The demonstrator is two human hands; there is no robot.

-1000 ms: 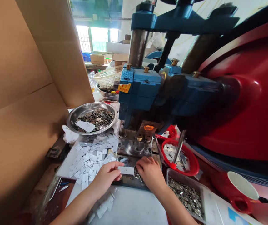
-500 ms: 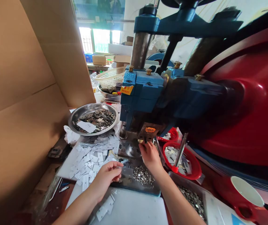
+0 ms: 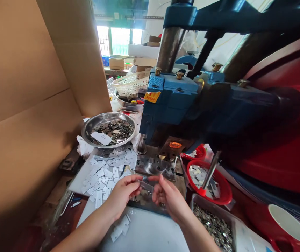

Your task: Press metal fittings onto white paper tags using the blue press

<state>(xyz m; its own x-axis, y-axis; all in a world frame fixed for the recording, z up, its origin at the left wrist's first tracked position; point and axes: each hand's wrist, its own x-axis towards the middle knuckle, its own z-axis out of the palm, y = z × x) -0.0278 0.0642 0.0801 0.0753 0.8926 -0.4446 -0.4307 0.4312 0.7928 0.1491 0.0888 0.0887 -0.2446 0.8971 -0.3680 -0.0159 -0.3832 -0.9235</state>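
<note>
My left hand [image 3: 123,196] is closed, with thumb and index finger pinching the left end of a thin grey metal plate [image 3: 147,187]. My right hand [image 3: 169,196] is beside the plate's right end, fingers bent and thumb against the index finger. Whether a small part sits between them is too small to tell. Behind both hands stands the blue press [image 3: 171,101], its punch above the steel die block [image 3: 150,166]. To the left lies a heap of flat, pale metal plates [image 3: 104,180] with holes. My right hand mostly covers the small shiny parts on the press bed.
A steel bowl [image 3: 87,134] of dark metal pieces stands back left. At right are a red basket [image 3: 227,197] of plates, a bin of small shiny parts [image 3: 215,224] and a red mug [image 3: 268,222]. Cardboard [image 3: 29,140] walls the left side; a red flywheel [image 3: 283,150] fills the right.
My right hand has drawn back from under the punch toward my left hand. My left hand has shifted slightly right and up with the plate. The view has turned a little.
</note>
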